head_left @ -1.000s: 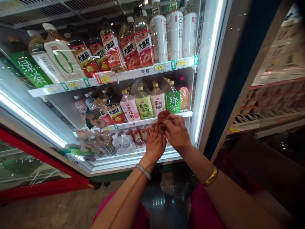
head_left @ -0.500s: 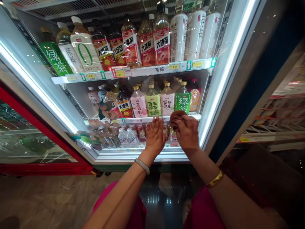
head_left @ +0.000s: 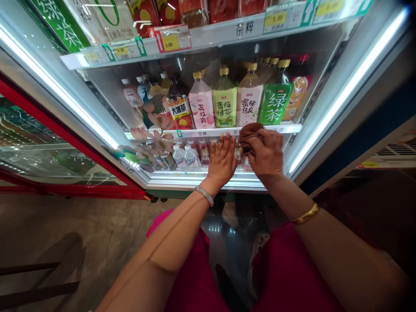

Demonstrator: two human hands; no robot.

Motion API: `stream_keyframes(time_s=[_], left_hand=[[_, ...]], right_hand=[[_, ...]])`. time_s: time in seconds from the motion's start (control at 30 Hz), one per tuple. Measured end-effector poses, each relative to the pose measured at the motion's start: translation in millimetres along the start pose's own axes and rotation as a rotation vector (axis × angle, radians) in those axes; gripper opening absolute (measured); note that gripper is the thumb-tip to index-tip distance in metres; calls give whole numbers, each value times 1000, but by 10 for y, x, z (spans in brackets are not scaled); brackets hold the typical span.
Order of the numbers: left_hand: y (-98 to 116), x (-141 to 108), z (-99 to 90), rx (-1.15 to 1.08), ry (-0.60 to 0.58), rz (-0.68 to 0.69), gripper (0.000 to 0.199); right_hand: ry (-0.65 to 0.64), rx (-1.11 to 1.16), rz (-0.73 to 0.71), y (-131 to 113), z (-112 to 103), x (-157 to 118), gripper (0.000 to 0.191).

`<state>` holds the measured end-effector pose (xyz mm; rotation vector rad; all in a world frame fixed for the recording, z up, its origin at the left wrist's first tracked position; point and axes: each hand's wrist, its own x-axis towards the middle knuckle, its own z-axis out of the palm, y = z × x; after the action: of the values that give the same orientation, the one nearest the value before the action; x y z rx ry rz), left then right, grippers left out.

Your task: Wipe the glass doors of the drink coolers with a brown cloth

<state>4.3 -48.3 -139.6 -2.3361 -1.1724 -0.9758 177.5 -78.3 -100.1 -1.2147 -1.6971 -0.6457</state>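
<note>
In the head view a glass cooler door (head_left: 182,54) stands before me, with bottled drinks behind it. My left hand (head_left: 223,158) lies flat against the glass, fingers stretched upward. Beside it on the right, my right hand (head_left: 268,151) is closed around a bunched brown cloth (head_left: 250,132) and holds it at the glass. Behind the hands run the middle shelf edge (head_left: 211,132) and the lower row of bottles, partly hidden by them. A green tea bottle (head_left: 275,102) and a pink-labelled bottle (head_left: 249,102) stand just above the cloth.
A flower decal (head_left: 152,143) sits on the glass at lower left. Lit strips (head_left: 351,91) run up both sides of the cooler. To the left is a red-framed cooler (head_left: 81,167). A chair or stool's dark bars (head_left: 39,290) show at lower left on the floor (head_left: 120,216).
My view has tilted down and come closer, so the upper shelf has slid mostly out of the top. Both hands stay at the glass, the right still holding the cloth.
</note>
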Motion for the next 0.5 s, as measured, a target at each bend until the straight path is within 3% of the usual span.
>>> stream_keyframes(time_s=[0.1,0.17,0.37,0.5], left_hand=[[-59,-154,117,-10,-15,-9,71],[-86,-184,139,-7,-13,-13,71],[-206,-128,5,51,81,-82,77],[-404,-288,13,84,67,-30,79]], right_hand=[[-122,39,-130,-116,94,-148,22],[-121,53,-162,-101,88,-144,20],[42,4,35,-82,100,18,30],[-78,-15,-171,-315,323,-182,24]])
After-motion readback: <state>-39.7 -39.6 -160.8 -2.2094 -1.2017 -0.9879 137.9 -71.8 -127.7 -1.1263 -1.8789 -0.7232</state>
